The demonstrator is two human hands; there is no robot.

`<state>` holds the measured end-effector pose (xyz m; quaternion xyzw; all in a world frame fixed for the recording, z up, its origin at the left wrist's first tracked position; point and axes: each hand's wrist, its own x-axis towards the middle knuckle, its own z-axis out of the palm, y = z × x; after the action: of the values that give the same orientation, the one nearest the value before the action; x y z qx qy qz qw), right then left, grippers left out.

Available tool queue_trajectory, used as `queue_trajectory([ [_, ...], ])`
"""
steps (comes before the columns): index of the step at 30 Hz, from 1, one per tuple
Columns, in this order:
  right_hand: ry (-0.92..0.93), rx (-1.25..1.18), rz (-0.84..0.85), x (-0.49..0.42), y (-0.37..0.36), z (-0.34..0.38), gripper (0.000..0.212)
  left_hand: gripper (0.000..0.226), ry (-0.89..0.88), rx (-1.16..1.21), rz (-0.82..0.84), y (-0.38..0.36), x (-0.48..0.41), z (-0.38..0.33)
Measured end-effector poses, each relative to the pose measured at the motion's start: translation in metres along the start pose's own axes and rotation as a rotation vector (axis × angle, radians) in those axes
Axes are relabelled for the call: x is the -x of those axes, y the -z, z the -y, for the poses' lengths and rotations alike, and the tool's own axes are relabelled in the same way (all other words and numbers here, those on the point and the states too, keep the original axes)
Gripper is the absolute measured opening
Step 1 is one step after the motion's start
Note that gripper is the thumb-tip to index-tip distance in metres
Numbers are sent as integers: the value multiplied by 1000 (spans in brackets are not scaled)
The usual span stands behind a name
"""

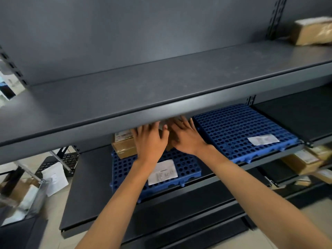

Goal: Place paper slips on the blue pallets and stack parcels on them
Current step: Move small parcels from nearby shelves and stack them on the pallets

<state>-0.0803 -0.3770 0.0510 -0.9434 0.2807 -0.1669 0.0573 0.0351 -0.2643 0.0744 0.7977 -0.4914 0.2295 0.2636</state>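
Two blue perforated pallets lie on a dark shelf under a wide grey shelf. The left pallet (186, 169) carries a white paper slip (162, 172) near its front and a brown parcel (124, 145) with a white label at its back left. My left hand (150, 139) and my right hand (187, 135) reach in side by side, fingers spread, pressed on a second brown parcel (170, 139) that they mostly hide. The right pallet (239, 130) bears only a white slip (263, 139).
The wide grey shelf (161, 90) overhangs the pallets' back part. A brown parcel (312, 31) sits on it at the far right. More parcels (303, 161) lie on lower shelves at the right. A cart with boxes and papers (27, 193) stands at the left.
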Motion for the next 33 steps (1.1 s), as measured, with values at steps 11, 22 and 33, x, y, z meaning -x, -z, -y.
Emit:
queue_trajectory([
  [11, -45, -88, -196, 115, 75, -146, 58, 37, -121, 314, 13, -41, 1, -202],
  [22, -617, 116, -271, 330, 186, -371, 57, 36, -522, 649, 361, -123, 24, -497],
  [33, -798, 192, -277, 424, 267, -595, 58, 37, -602, 729, 398, -225, -18, -759],
])
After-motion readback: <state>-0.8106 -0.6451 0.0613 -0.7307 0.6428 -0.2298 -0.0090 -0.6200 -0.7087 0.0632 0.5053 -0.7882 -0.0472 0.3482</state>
